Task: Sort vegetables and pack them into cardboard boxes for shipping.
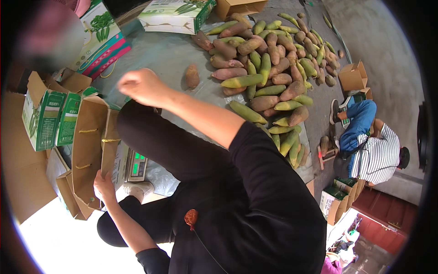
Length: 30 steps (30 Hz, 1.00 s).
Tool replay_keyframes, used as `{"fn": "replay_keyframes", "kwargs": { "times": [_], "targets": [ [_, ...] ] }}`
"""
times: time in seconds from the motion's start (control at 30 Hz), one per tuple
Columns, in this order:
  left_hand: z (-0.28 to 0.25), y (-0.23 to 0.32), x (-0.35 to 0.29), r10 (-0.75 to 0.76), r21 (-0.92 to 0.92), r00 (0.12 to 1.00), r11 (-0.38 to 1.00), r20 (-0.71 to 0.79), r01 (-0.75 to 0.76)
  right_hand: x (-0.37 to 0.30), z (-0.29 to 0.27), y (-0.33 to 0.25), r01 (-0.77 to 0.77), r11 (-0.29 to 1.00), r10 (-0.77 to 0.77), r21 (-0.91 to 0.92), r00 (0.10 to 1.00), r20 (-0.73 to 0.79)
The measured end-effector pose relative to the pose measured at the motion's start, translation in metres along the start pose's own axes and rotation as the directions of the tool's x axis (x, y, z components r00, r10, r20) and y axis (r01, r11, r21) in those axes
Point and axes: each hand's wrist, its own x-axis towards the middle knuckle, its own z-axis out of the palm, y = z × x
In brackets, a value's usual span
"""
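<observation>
My left hand grips the edge of a flap of an open brown cardboard box at the lower left. My right hand is raised over my black-clad knee, its fingers curled and slightly blurred, with nothing visible in it. A small scale with a green display sits beside the box, partly hidden by my leg. Beyond my right hand a single reddish-brown tuber lies on the grey tarp, apart from the big pile.
The pile holds several long green and reddish-brown pieces. Green-and-white cartons stand at the left and top. Another person in a striped shirt and blue trousers sits at the right beside small cardboard boxes.
</observation>
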Motion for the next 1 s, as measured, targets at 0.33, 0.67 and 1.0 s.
{"fn": "replay_keyframes", "kwargs": {
  "times": [0.33, 0.67, 1.0],
  "targets": [
    [0.003, 0.004, 0.001, -0.005, -0.088, 0.999, 0.996, 0.042, 0.008, -0.201, -0.167, 0.249, -0.692, 0.627, 0.420, -0.358, 0.687, -0.593],
    [0.002, -0.001, 0.001, -0.019, -0.029, 0.997, 0.999, 0.072, 0.021, -0.343, -0.225, 0.286, -0.939, 0.342, 0.591, -0.038, 0.247, -0.768],
    [0.003, -0.005, 0.002, -0.055, 0.004, 0.997, 0.998, 0.055, 0.055, -0.376, -0.279, 0.192, -0.785, 0.343, 0.215, 0.517, -0.470, -0.856]
  ]
}}
